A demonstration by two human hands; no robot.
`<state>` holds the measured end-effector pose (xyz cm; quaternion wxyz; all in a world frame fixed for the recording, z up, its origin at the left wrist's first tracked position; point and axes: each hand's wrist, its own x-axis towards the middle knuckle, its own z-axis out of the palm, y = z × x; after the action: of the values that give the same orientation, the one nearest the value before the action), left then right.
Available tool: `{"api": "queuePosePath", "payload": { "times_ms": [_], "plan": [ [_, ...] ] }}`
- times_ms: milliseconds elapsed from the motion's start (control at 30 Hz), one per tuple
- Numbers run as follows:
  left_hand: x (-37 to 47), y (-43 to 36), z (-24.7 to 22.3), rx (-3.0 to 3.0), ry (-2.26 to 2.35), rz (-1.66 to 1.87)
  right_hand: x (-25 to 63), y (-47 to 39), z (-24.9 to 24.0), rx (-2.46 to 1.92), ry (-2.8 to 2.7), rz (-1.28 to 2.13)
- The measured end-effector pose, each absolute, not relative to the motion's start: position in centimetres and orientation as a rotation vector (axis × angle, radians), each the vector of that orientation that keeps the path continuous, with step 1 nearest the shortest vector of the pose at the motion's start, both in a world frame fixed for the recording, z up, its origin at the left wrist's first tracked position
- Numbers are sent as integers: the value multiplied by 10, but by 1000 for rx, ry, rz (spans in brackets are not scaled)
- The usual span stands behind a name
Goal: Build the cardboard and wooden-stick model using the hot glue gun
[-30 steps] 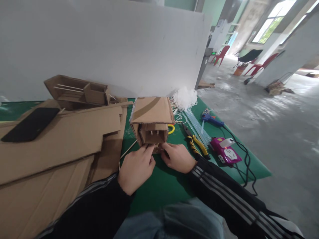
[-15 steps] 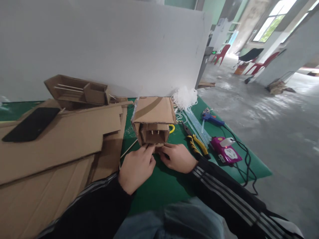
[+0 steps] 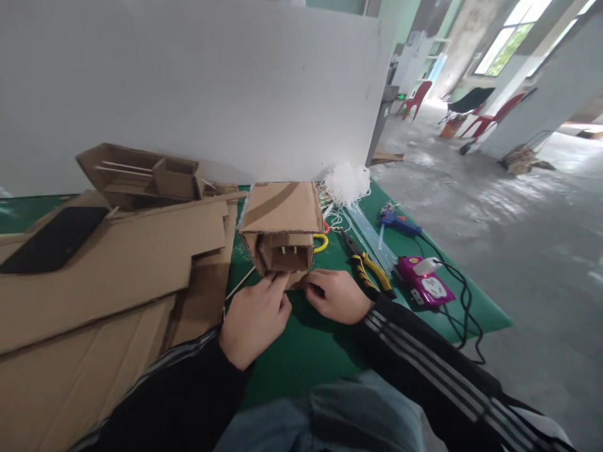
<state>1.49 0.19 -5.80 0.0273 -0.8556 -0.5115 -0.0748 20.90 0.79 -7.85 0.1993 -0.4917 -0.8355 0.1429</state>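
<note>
A cardboard box point(image 3: 285, 204) stands at the middle of the table, with a smaller cardboard compartment point(image 3: 301, 258) open towards me under its top. Two short sticks show inside that compartment. Along the lower front edge lies a small cardboard strip point(image 3: 296, 280). My left hand point(image 3: 258, 317) presses its fingertips on the strip's left end, thumb bent close beside them. At the right end, my right hand point(image 3: 338, 295) pinches the strip between curled fingers and thumb. The fingertips are partly hidden. Yellow handle loops point(image 3: 321, 243) stick out beside the box.
Cardboard sheets point(image 3: 117, 257) with a black phone point(image 3: 54, 240) lie left, a divided cardboard box point(image 3: 141, 172) behind. To the right are pliers point(image 3: 372, 270), clear glue sticks point(image 3: 372, 238), white string point(image 3: 346, 183), a blue glue gun point(image 3: 399, 223) and a purple power strip point(image 3: 424, 282) with cables.
The view has shifted slightly. The box sits a little further left relative to my right hand, and more of the strip shows between my hands. Both hands stay at its front edge.
</note>
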Motion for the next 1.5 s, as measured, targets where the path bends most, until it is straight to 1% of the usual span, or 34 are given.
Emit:
{"api": "queuePosePath", "payload": {
  "times_ms": [167, 567, 667, 867, 933, 1033, 1267, 1500],
  "plan": [
    [14, 0, -55, -2644, -1594, -221, 207, 7, -76, -1477, -2389, 328],
    [14, 1, -58, -2640, -1557, -220, 212, 5, -72, -1228, -2482, 462],
    [14, 0, -57, -2640, -1561, -227, 212, 4, -73, -1205, -2393, 465],
    [15, 0, -54, -2668, -1577, -219, 210, 8, -77, -1392, -2055, 394],
    [16, 0, -54, -2662, -1597, -224, 209, 13, -79, -1414, -1930, 457],
    [16, 0, -54, -2660, -1605, -231, 207, 23, -83, -1382, -1772, 643],
    [18, 2, -54, -2634, -1592, -197, 200, 45, -85, -1137, -1786, 984],
    [18, 1, -54, -2617, -1577, -164, 196, 58, -89, -1000, -1766, 1059]
  ]
}}
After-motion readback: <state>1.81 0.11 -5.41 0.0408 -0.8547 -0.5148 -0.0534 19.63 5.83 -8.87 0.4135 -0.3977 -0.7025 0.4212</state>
